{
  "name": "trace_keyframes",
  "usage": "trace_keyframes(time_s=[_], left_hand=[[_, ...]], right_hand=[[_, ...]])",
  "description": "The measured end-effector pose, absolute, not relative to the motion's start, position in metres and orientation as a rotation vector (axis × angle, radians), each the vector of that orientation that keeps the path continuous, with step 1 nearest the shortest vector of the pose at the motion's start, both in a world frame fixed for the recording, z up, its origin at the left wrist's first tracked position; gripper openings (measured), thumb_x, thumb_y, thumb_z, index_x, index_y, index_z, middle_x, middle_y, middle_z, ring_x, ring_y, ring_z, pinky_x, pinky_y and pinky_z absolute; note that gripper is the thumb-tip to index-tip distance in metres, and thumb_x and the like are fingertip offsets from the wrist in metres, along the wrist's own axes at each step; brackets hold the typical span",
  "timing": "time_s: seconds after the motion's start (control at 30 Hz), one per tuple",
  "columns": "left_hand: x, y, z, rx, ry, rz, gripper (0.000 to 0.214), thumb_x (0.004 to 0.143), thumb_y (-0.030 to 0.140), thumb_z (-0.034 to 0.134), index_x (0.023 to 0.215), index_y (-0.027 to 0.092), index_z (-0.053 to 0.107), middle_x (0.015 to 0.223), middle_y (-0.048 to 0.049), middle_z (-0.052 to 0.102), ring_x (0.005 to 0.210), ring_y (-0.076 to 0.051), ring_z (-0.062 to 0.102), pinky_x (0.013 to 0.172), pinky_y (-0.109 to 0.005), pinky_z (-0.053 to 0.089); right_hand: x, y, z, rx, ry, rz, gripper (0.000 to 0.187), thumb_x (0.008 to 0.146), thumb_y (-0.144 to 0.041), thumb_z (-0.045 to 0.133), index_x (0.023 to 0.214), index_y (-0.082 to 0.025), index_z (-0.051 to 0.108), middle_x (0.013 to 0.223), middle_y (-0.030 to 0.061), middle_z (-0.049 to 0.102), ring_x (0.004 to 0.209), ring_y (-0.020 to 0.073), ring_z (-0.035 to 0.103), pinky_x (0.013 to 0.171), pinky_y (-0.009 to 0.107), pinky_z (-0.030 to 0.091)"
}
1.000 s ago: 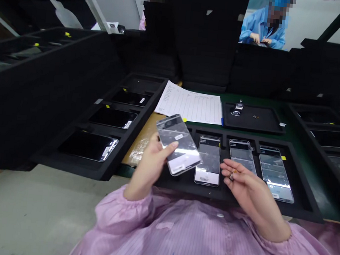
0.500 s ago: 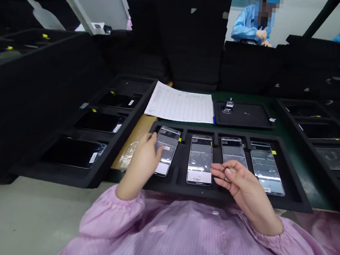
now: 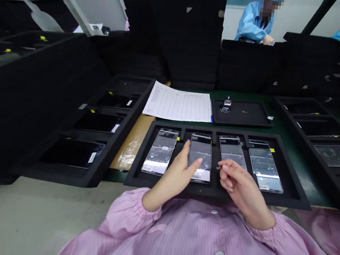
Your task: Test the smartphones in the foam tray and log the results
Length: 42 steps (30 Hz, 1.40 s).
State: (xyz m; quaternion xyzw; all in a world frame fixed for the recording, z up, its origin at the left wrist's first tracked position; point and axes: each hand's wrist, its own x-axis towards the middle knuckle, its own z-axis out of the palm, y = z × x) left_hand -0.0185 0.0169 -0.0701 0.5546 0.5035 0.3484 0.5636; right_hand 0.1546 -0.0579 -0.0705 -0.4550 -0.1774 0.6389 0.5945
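Note:
A black foam tray (image 3: 286,197) in front of me holds several phones with lit screens. My left hand (image 3: 179,172) rests on the second phone from the left (image 3: 200,152), thumb on its screen and fingers at its left edge. The leftmost phone (image 3: 161,150) lies in its slot, untouched. My right hand (image 3: 237,182) hovers over the tray near the third phone (image 3: 232,149), its fingers pinched on a tiny dark part (image 3: 218,168).
A paper form (image 3: 178,103) lies behind the tray. A small black tray (image 3: 240,115) with a metal tool sits beside it. Black trays with dark phones (image 3: 98,122) run along the left and right. Tall black foam stacks stand behind. People in blue coats work beyond.
My left hand set its phone into the leftmost slot, let go, and moved right onto the second phone. My right hand kept its pinch on the small part.

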Motion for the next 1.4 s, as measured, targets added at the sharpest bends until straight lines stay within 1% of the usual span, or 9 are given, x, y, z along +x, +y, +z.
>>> trace_keyframes(time_s=[0.1, 0.17, 0.27, 0.43, 0.57, 0.67, 0.93, 1.17, 1.4], left_hand=[[-0.017, 0.026, -0.072, 1.057, 1.12, 0.808, 0.087, 0.079, 0.032, 0.077, 0.153, 0.019, 0.033, 0.138, -0.0182, 0.06, 0.113, -0.028, 0.067, 0.087, -0.037, 0.056], [-0.015, 0.03, -0.074, 1.015, 1.064, 0.737, 0.084, 0.078, 0.024, 0.076, 0.151, 0.02, 0.034, 0.125, -0.0138, 0.068, 0.085, -0.021, 0.071, 0.066, -0.028, 0.056], [-0.015, 0.032, -0.071, 1.002, 0.994, 0.749, 0.074, 0.075, 0.018, 0.076, 0.142, 0.019, 0.045, 0.109, -0.0096, 0.073, 0.069, -0.015, 0.067, 0.055, -0.024, 0.052], [-0.017, 0.029, -0.052, 0.857, 0.881, 1.091, 0.055, 0.075, 0.025, 0.078, 0.125, 0.02, 0.057, 0.113, -0.0075, 0.072, 0.085, -0.02, 0.071, 0.061, -0.025, 0.057], [-0.01, 0.024, -0.039, 0.641, 0.837, 1.219, 0.029, 0.076, 0.018, 0.074, 0.103, 0.016, 0.064, 0.1, -0.0048, 0.074, 0.088, -0.018, 0.071, 0.072, -0.026, 0.058], [-0.001, 0.018, -0.038, 0.514, 0.82, 1.15, 0.024, 0.076, 0.014, 0.072, 0.098, 0.013, 0.063, 0.095, -0.0061, 0.075, 0.087, -0.02, 0.072, 0.07, -0.026, 0.057], [0.008, 0.006, -0.041, 0.478, 0.794, 1.126, 0.028, 0.078, 0.015, 0.072, 0.103, 0.015, 0.059, 0.096, -0.0033, 0.073, 0.08, -0.015, 0.07, 0.058, -0.02, 0.049], [0.007, 0.003, -0.04, 0.576, 0.779, 1.215, 0.037, 0.078, 0.021, 0.077, 0.107, 0.021, 0.055, 0.086, 0.0021, 0.069, 0.079, -0.015, 0.068, 0.062, -0.022, 0.05], [0.009, -0.002, -0.04, 0.677, 0.749, 1.22, 0.046, 0.08, 0.027, 0.077, 0.118, 0.025, 0.051, 0.102, -0.0013, 0.072, 0.085, -0.018, 0.071, 0.073, -0.029, 0.057]], right_hand=[[0.153, -0.059, -0.068, -1.031, -0.45, 1.486, 0.025, 0.07, -0.036, 0.084, 0.081, -0.019, 0.069, 0.064, -0.0009, 0.059, 0.05, 0.0061, 0.036, 0.046, 0.02, 0.027], [0.152, -0.06, -0.068, -1.015, -0.501, 1.468, 0.025, 0.073, -0.038, 0.082, 0.08, -0.018, 0.068, 0.066, 0.0006, 0.062, 0.05, 0.0062, 0.039, 0.047, 0.02, 0.028], [0.152, -0.065, -0.067, -1.043, -0.601, 1.386, 0.024, 0.076, -0.037, 0.081, 0.084, -0.02, 0.067, 0.066, 0.0002, 0.064, 0.051, 0.0063, 0.041, 0.049, 0.02, 0.029], [0.152, -0.073, -0.066, -1.168, -0.782, 1.229, 0.038, 0.082, -0.036, 0.079, 0.116, -0.025, 0.067, 0.074, 0.0015, 0.072, 0.051, 0.0077, 0.043, 0.052, 0.021, 0.035], [0.147, -0.073, -0.062, -1.194, -0.776, 1.279, 0.026, 0.081, -0.04, 0.08, 0.098, -0.02, 0.073, 0.081, 0.0071, 0.076, 0.048, 0.0064, 0.043, 0.048, 0.021, 0.035], [0.142, -0.07, -0.06, -1.166, -0.792, 1.333, 0.025, 0.078, -0.041, 0.082, 0.085, -0.019, 0.071, 0.071, 0.0045, 0.072, 0.047, 0.0058, 0.041, 0.046, 0.02, 0.03], [0.136, -0.068, -0.058, -1.138, -0.829, 1.336, 0.034, 0.08, -0.045, 0.08, 0.069, -0.018, 0.061, 0.053, -0.0016, 0.059, 0.048, 0.0063, 0.044, 0.046, 0.018, 0.028], [0.136, -0.069, -0.058, -1.134, -0.785, 1.367, 0.035, 0.078, -0.044, 0.081, 0.069, -0.018, 0.06, 0.052, -0.0018, 0.057, 0.046, 0.0055, 0.04, 0.045, 0.018, 0.024], [0.138, -0.07, -0.061, -1.116, -0.713, 1.404, 0.036, 0.075, -0.045, 0.084, 0.07, -0.018, 0.06, 0.052, -0.0022, 0.056, 0.045, 0.0055, 0.037, 0.044, 0.019, 0.022]])
